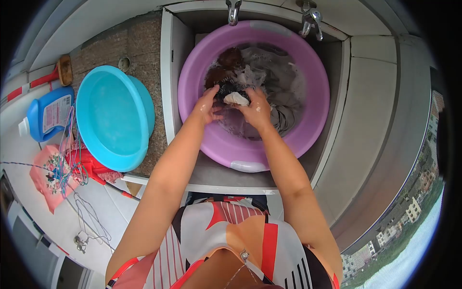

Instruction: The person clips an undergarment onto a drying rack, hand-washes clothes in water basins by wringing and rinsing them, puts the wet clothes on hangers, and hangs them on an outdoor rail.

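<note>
A large purple basin (315, 113) of cloudy, sudsy water holds soaked clothes: a brown garment (231, 59), a dark piece of cloth (230, 88) and grey garments (276, 72). At the basin's left side is my left hand (208, 106), its fingers spread, the upper ones against the dark cloth. My right hand (256, 110) has its thumb and fingers around a small crumpled white cloth (237, 99) in the middle. That cloth lies against the dark one, between my hands. Bits of foam cling to my right hand.
The basin sits in a grey sink (180, 62) under two taps, a left tap (233, 12) and a right tap (312, 21). To the left stand a turquoise basin (150, 113) of water, a blue detergent bottle (50, 113) and a red-handled brush (65, 71). A window is at right.
</note>
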Demonstrator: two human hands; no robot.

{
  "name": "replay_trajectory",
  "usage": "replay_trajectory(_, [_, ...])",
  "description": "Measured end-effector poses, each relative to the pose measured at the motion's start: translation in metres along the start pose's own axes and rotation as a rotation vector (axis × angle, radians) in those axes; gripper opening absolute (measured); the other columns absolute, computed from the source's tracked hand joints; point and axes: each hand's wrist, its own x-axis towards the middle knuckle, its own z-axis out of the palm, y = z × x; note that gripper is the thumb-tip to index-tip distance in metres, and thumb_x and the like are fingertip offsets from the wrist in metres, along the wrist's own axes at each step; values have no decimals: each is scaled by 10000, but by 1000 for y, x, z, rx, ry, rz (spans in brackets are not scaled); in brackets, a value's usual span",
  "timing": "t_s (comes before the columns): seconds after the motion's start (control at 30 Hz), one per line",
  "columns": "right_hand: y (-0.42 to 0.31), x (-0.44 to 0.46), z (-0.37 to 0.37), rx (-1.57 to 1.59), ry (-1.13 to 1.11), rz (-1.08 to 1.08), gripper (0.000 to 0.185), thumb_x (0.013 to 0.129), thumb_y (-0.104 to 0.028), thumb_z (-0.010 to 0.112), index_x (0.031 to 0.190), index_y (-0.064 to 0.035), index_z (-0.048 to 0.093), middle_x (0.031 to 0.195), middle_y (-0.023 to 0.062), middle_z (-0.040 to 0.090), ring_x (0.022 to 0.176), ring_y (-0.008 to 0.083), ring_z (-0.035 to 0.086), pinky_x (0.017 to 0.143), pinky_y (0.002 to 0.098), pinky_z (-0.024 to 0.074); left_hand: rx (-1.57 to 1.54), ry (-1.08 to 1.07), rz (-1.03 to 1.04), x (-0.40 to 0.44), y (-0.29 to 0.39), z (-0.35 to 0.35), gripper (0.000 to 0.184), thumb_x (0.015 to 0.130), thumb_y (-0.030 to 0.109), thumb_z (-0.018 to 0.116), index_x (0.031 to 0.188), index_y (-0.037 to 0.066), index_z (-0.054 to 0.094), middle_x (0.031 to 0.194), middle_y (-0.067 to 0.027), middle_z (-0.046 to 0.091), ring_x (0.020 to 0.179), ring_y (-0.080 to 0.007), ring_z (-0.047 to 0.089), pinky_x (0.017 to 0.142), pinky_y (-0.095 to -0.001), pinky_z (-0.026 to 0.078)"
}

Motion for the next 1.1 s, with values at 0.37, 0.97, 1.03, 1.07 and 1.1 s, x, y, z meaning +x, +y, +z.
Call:
replay_trajectory(0.37, [-44, 8, 14, -169, 363, 2, 453, 628, -412, 737, 872, -46, 634, 918, 149, 575, 854, 337, 575, 699, 438, 481, -312, -380, 103, -69, -41, 5, 321, 888, 252, 542, 1147, 62, 539, 1059, -106, 605, 882, -225, 623, 724, -381, 550])
replay_trajectory(0.97, [47, 72, 3, -172, -61, 207, 340, 682, -195, 657, 985, -44, 635, 1054, 193, 613, 945, 344, 592, 778, 388, 477, 1059, -200, 435, 22, -2, 4, 639, 859, 511, 512, 1360, 128, 405, 1433, -145, 331, 1267, -318, 387, 1020, -449, 348])
replay_trajectory(1.03, [10, 20, -26, 84, 106, -18, 336, 657, -168, 665, 966, -41, 631, 1006, 176, 608, 923, 355, 577, 746, 388, 470, 498, -57, 128, -27, 3, 18, 620, 868, 538, 506, 1298, 93, 478, 1273, -131, 519, 1106, -285, 541, 930, -420, 437])
replay_trajectory(1.07, [-13, -7, -29, 157, 170, -120, 332, 625, -198, 720, 898, -39, 619, 891, 149, 591, 871, 355, 575, 717, 405, 461, 187, -277, 47, -44, -5, 19, 605, 871, 536, 504, 1279, 89, 490, 1232, -127, 544, 1067, -281, 557, 918, -405, 444])
replay_trajectory(1.1, [-39, -32, -35, 150, 191, -237, 358, 617, -217, 765, 827, -3, 569, 815, 142, 561, 788, 341, 562, 687, 371, 459, -127, -488, -31, -56, -8, 19, 591, 875, 533, 502, 1260, 85, 502, 1191, -123, 568, 1029, -277, 572, 907, -391, 451])
